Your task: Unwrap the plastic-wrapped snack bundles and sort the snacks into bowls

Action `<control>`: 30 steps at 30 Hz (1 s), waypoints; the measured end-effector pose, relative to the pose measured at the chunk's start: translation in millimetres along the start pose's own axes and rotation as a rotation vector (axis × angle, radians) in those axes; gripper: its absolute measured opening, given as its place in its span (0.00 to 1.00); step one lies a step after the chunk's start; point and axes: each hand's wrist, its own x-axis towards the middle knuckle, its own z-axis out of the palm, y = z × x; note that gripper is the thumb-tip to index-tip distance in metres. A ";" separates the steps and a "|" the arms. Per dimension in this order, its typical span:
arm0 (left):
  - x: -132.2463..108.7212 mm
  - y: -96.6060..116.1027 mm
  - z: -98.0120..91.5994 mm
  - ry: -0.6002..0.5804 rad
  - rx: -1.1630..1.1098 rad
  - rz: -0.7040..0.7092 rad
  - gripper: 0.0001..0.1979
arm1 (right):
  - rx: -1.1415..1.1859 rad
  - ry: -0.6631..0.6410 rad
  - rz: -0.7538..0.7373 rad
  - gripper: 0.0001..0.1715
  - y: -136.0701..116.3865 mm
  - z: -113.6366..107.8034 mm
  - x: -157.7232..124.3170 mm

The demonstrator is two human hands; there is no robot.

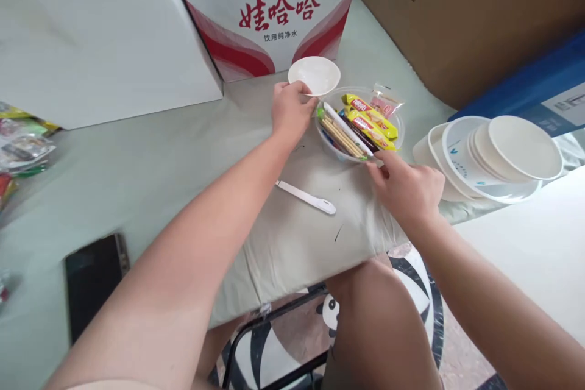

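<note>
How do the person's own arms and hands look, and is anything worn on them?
The left hand and the right hand wear no gloves. No ring, watch, bracelet or marking shows on the fingers or wrists in view. Both arms are uncovered, with no sleeve on the forearms.

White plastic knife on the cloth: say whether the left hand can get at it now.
Probably not at once: the left hand is gripping the small white bowl. The knife lies uncovered beside that forearm, nothing on it.
</note>
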 end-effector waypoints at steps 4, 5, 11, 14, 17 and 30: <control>39.7 17.4 41.8 -0.137 0.045 0.017 0.07 | 0.084 0.163 -0.020 0.18 16.1 11.9 -6.8; 49.1 22.2 51.4 -0.191 0.035 0.018 0.06 | 0.106 0.202 -0.020 0.17 17.9 14.6 -7.4; 92.4 50.9 87.5 -0.484 -0.311 -0.246 0.22 | 0.206 0.202 0.103 0.13 6.4 23.4 6.6; 99.3 54.4 76.0 -0.376 -0.422 -0.226 0.12 | 0.197 0.041 0.233 0.13 -2.9 17.6 29.3; 88.4 51.0 46.1 -0.299 -0.446 -0.181 0.09 | 0.135 -0.101 0.338 0.13 -6.0 12.0 58.4; -52.6 49.0 -113.3 -0.508 -0.317 -0.018 0.07 | 0.162 -0.209 0.329 0.52 -30.2 34.8 132.6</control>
